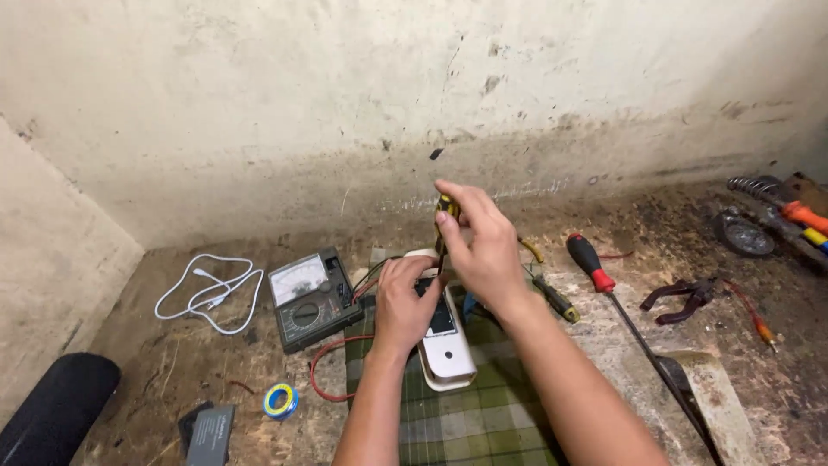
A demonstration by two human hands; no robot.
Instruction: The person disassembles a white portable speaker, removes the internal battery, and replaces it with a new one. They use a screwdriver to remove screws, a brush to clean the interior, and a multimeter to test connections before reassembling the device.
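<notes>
The right hand (pixel 483 242) pinched the yellow-and-black handle of a small screwdriver (pixel 446 207), its shaft pointing down into the open end of a white device (pixel 448 345). The left hand (pixel 405 306) curled closed over that device's upper end, pressing it onto the green checked cloth (pixel 466 414). The work looked midway: the casing stayed together, the tool engaged. A meter (pixel 310 298) sat just left, its red lead (pixel 332 367) trailing; a red-handled screwdriver (pixel 595 267) and pliers (pixel 681 298) lay unused to the right.
</notes>
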